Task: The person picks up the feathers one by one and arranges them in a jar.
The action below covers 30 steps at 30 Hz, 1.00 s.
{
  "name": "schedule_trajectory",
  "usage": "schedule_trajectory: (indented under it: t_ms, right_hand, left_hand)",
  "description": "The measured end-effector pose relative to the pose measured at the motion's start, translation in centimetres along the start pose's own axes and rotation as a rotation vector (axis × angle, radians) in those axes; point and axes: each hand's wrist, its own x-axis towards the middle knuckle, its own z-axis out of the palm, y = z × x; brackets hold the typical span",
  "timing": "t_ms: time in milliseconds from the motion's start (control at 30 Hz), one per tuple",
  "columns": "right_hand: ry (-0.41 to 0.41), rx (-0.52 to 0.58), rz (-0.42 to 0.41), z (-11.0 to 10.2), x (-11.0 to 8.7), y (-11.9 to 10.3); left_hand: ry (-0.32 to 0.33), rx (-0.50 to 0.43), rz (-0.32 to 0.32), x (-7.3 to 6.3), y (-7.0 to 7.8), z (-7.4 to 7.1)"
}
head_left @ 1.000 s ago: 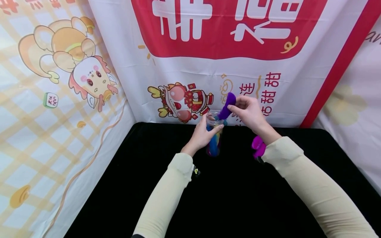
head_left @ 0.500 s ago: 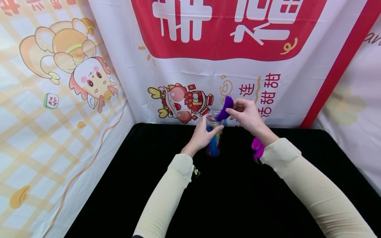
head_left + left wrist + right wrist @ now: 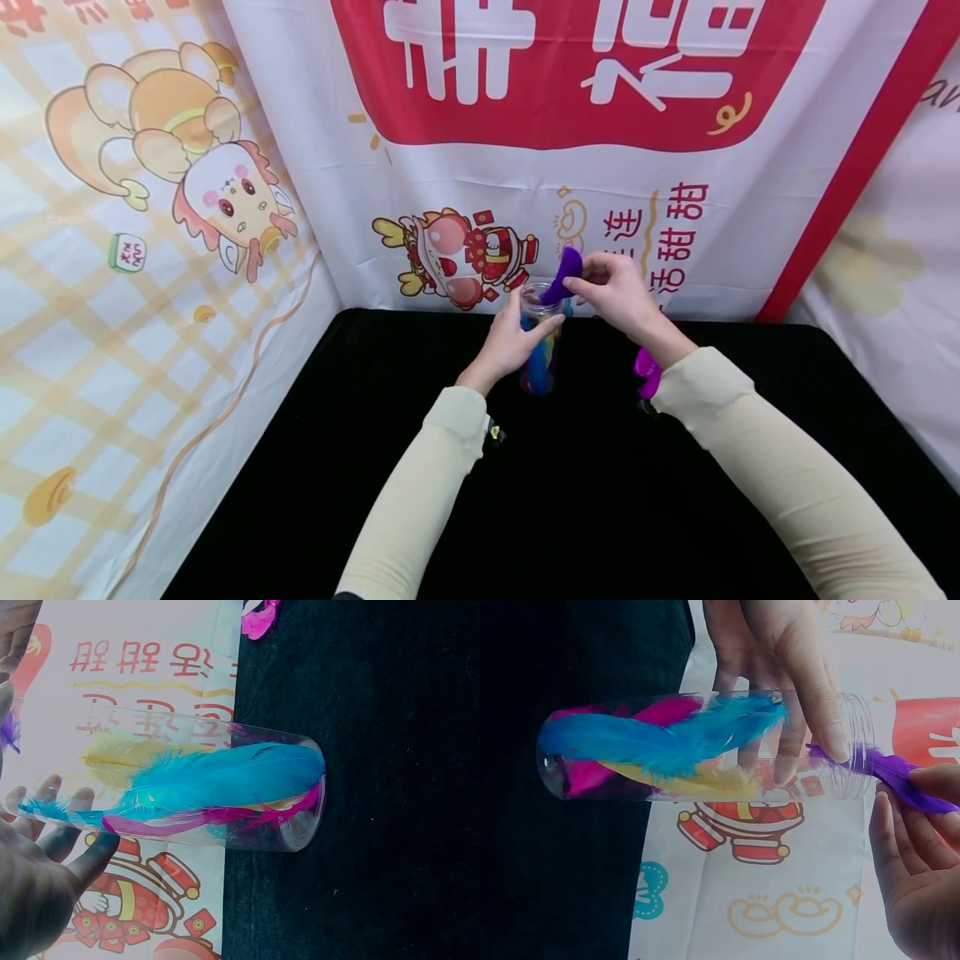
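Observation:
A clear jar (image 3: 542,350) with a threaded mouth stands upright on the black table. Inside it are a blue feather (image 3: 607,736), a yellow feather (image 3: 705,780) and magenta feathers (image 3: 667,711). My left hand (image 3: 513,337) grips the jar near its neck, fingers wrapped round it. A purple feather (image 3: 566,271) is pinched between the thumb and fingers of my right hand (image 3: 618,292). In the right wrist view its lower tip is inside the jar's mouth, while the upper part sticks out above.
Magenta feathers (image 3: 647,372) lie on the black tabletop (image 3: 585,492), partly hidden by my right sleeve. Behind the table's far edge hangs a white printed cloth (image 3: 330,208), close to the jar. A patterned cloth (image 3: 97,333) hangs along the left side.
My right hand has moved left and slightly down, bringing the purple feather's tip from the jar's rim into its mouth. The left hand and jar have stayed in place.

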Motion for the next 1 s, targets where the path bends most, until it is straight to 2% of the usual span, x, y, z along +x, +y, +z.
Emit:
schedule_trajectory:
  t_ms: [400,1000]
  right_hand:
    - [-0.020,-0.047,0.020,0.5,0.2,-0.3]
    - [-0.043,-0.060,0.042,1.3,0.8,-0.7]
  left_hand:
    - [0.026,0.011,0.055,-0.1,-0.3,0.1]
    - [-0.008,-0.004,0.062,0.0,-0.2,0.1]
